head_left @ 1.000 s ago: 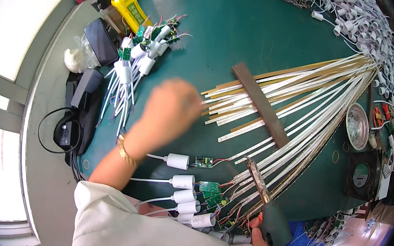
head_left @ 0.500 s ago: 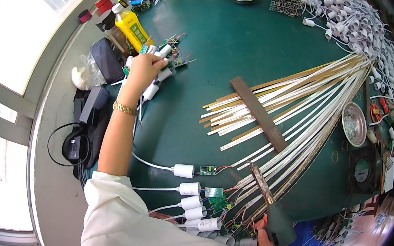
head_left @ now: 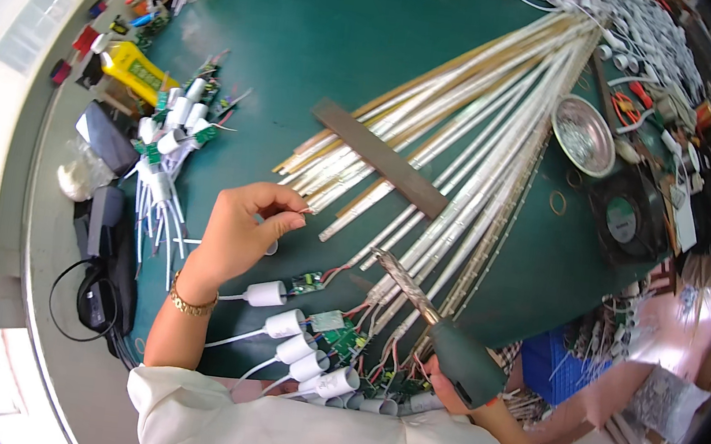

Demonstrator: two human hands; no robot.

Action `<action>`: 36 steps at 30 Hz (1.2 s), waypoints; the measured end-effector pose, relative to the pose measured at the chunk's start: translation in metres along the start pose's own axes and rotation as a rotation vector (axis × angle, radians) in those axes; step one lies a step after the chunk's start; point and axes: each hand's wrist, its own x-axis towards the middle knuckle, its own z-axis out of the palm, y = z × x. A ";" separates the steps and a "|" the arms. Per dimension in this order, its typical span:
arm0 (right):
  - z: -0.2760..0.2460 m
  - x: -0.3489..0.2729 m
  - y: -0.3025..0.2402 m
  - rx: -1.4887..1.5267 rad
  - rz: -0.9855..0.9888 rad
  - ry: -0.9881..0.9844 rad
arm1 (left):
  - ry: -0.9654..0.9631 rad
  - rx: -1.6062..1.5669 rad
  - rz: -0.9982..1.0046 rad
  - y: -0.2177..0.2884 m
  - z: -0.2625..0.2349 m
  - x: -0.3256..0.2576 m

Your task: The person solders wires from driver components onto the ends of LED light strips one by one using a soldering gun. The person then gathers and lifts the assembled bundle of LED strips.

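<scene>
My left hand (head_left: pixel 250 225) is pinched closed beside the near ends of the LED strips (head_left: pixel 466 191). Thin wire ends poke out at its fingertips, and the rest of what it holds is mostly hidden. Part of a white lamp socket shows just below that hand. In my right hand (head_left: pixel 446 386) is a soldering iron (head_left: pixel 467 364) with a dark green handle, its tip pointing up and left above the strips. Several white sockets (head_left: pixel 283 323) with small green circuit boards (head_left: pixel 344 340) lie in front of me, wired to strips. A flat brown bar (head_left: pixel 381 159) rests across the strips.
A pile of sockets and boards (head_left: pixel 178 116) lies at the left, near a yellow bottle (head_left: pixel 130 70) and a phone (head_left: pixel 106 136). To the right are a metal dish (head_left: pixel 583 135), a black fan (head_left: pixel 627 218) and a blue crate (head_left: pixel 549 366). Many white sockets (head_left: pixel 653 37) fill the far right.
My left hand has come from the socket pile at the left toward me and right, to the strip ends. The whole view has shifted. The soldering iron stays in my right hand.
</scene>
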 end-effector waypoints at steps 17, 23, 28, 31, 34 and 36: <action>0.012 -0.015 -0.034 -0.649 -0.543 -0.087 | -0.095 0.560 0.290 0.013 0.079 -0.035; 0.003 -0.010 -0.012 -0.638 -0.308 -0.115 | -0.065 0.537 0.131 0.008 0.083 -0.032; 0.001 -0.013 -0.011 -0.798 -0.631 -0.128 | -0.048 0.475 0.078 0.006 0.084 -0.029; -0.010 -0.013 0.009 -0.702 -0.371 -0.143 | -0.030 0.443 0.053 0.008 0.085 -0.028; -0.003 -0.021 -0.007 -0.692 -0.607 -0.161 | -0.030 0.421 0.034 0.009 0.084 -0.028; 0.001 -0.022 0.003 -0.679 -0.553 0.046 | -0.039 0.411 0.035 0.008 0.082 -0.028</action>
